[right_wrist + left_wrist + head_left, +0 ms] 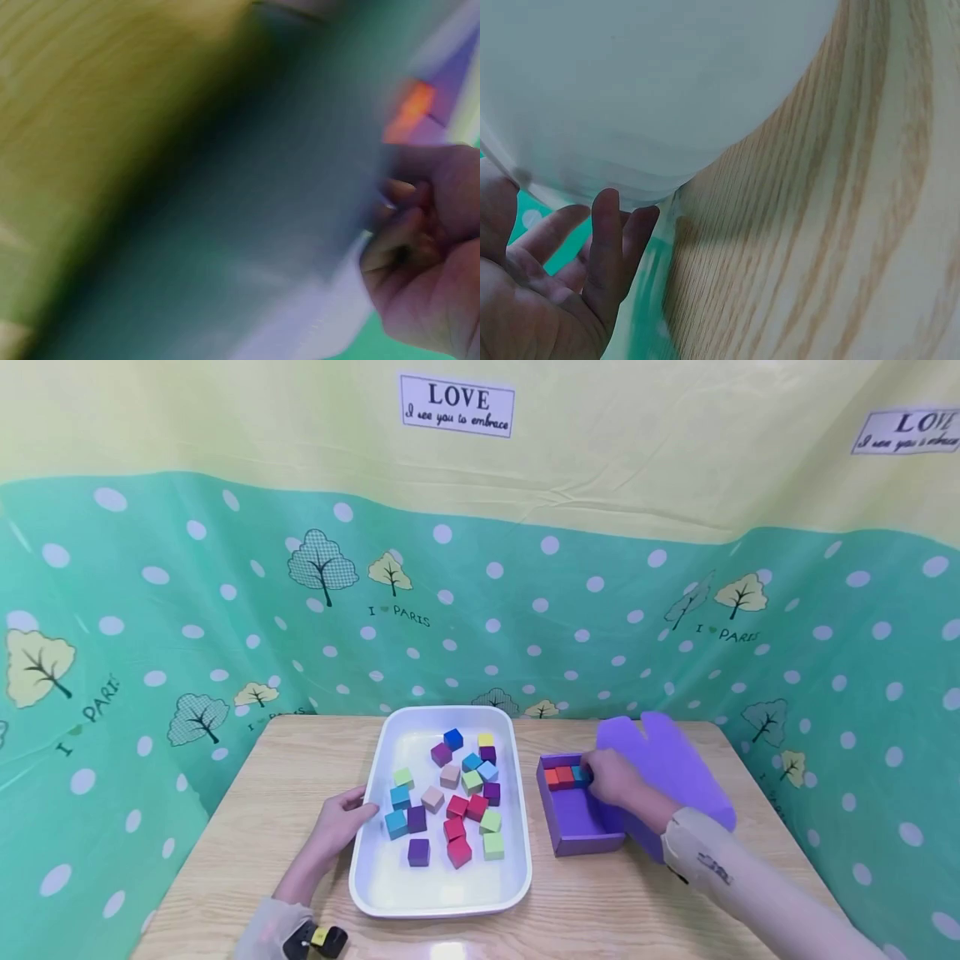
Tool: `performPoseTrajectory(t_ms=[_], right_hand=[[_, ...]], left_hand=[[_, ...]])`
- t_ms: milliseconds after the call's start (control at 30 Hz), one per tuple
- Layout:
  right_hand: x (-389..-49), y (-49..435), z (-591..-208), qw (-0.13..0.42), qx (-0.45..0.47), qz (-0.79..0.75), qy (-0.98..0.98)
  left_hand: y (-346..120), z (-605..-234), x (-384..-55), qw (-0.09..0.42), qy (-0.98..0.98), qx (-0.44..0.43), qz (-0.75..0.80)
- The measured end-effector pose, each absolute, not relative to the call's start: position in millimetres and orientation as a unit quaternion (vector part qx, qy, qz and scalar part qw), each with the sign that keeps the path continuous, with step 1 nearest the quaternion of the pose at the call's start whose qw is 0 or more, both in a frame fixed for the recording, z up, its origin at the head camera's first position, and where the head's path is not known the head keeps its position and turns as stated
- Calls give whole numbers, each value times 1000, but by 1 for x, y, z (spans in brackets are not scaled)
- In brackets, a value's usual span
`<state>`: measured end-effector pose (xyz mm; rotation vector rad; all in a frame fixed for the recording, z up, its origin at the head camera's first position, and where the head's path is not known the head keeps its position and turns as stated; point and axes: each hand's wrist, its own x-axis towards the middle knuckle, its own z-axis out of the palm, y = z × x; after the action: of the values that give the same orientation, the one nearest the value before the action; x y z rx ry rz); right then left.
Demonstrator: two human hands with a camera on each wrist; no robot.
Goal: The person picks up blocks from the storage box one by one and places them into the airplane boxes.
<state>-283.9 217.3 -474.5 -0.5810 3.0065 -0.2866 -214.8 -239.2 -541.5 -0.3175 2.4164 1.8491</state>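
Observation:
My left hand (343, 817) holds the left rim of a white tray (444, 902). In the left wrist view its thumb lies at the rim and its fingers (607, 247) bend against the outer wall. Several coloured cubes lie scattered in the tray, among them a red cube (459, 852) and a dark purple cube (418, 852). Over the far right part of an open purple box (592, 845), my right hand (617, 778) pinches a blue cube (578, 776), partly hidden by the fingertips. Left of it in the box sit an orange-red cube (551, 779) and a red cube (565, 777).
The purple lid (678, 760) of the box stands out to the right, behind and under my right forearm. A wooden table (240, 827) carries tray and box. Patterned curtain (480, 602) hangs close behind the table and on both sides.

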Motion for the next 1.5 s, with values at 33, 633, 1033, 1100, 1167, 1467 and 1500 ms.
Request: performPoseTrajectory(t_ms=[33, 633, 1033, 1100, 1167, 1467, 1500], right_hand=[[-283, 215, -466, 45, -187, -98, 976], [-325, 158, -443, 47, -198, -95, 974], [-330, 149, -449, 47, -212, -36, 975], [-330, 150, -449, 51, -206, -40, 976], [-330, 151, -448, 52, -202, -40, 977], [-329, 101, -433, 56, -193, -134, 971], [-331, 90, -433, 60, -199, -145, 967]], left_hand=[[-240, -541, -215, 42, 789, -104, 603], [-240, -544, -216, 44, 788, -109, 604], [-238, -540, -218, 50, 785, -105, 608], [-239, -540, -218, 50, 786, -107, 607], [-240, -540, -219, 48, 788, -107, 605], [-239, -540, -215, 52, 791, -108, 600], [-239, -540, -214, 52, 791, -111, 599]])
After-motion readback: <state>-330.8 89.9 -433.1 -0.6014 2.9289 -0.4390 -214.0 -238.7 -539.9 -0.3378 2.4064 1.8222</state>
